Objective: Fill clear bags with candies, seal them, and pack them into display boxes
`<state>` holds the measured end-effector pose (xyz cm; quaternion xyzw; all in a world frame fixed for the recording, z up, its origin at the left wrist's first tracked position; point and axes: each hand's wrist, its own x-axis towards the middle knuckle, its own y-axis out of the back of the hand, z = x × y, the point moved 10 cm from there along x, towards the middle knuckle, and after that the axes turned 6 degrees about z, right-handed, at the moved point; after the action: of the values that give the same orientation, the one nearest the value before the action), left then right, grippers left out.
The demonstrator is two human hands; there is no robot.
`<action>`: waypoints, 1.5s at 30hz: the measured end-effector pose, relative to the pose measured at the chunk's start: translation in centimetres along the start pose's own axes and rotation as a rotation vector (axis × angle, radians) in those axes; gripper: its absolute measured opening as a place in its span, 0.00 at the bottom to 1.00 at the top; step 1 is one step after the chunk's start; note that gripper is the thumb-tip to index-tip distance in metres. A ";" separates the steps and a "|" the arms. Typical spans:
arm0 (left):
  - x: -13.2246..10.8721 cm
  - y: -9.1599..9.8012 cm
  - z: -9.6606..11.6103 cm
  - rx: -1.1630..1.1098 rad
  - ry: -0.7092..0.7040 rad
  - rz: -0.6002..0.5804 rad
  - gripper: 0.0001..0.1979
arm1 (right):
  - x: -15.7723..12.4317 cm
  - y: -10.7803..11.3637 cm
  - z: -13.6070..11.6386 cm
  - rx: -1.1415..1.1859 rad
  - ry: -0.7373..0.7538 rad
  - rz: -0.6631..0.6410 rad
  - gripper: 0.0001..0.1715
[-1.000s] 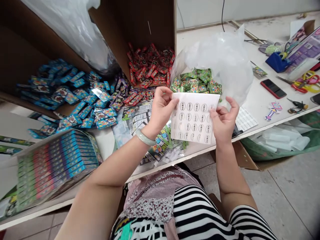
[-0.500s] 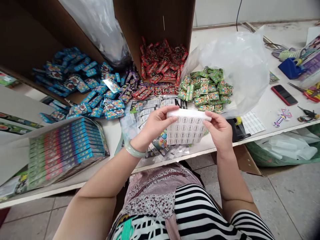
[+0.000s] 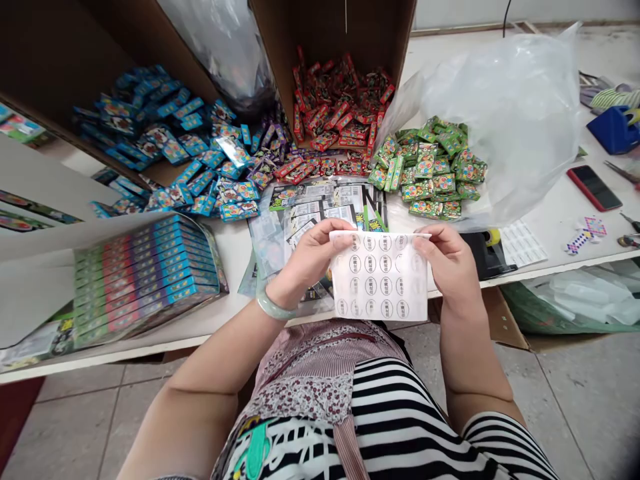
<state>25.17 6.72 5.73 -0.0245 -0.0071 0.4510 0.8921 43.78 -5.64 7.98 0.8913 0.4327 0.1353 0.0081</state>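
Observation:
Between my two hands is a white sheet of round stickers (image 3: 379, 280), printed with rows of circles holding dark characters. My left hand (image 3: 320, 250) pinches its upper left corner, thumb in front. At the upper right corner, my right hand (image 3: 447, 257) grips it between thumb and fingers. The sheet faces me and hangs over the table's front edge. Behind it lie flat printed plastic packets (image 3: 320, 207), partly hidden by the sheet and my left hand. Small green packs (image 3: 435, 167) are heaped just beyond my right hand.
Blue packs (image 3: 185, 153) spill from a cardboard box on the left; red packs (image 3: 345, 113) fill another box behind. A display box of coloured rows (image 3: 145, 280) stands front left. To the right are a clear plastic bag (image 3: 520, 127), a black tape dispenser (image 3: 483, 257) and a phone (image 3: 595, 187).
The sticker sheet has tipped to show its face more fully and come lower, nearer me. Both hands still hold its upper corners. The whole view has shifted slightly.

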 end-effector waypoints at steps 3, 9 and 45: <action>-0.6 -0.2 -0.7 -0.091 0.048 0.042 0.19 | -0.5 -0.5 0.8 0.036 -0.060 0.040 0.10; -0.6 0.8 -0.2 -0.093 0.024 0.154 0.12 | -1.3 -1.4 0.5 0.072 -0.020 -0.019 0.10; -1.4 0.1 1.7 0.035 -0.172 0.054 0.11 | -1.4 -3.7 -1.7 -0.138 0.085 -0.215 0.03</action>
<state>24.19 5.70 7.41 0.0297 -0.0751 0.4753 0.8761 39.68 -4.64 8.84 0.8305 0.5154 0.2006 0.0657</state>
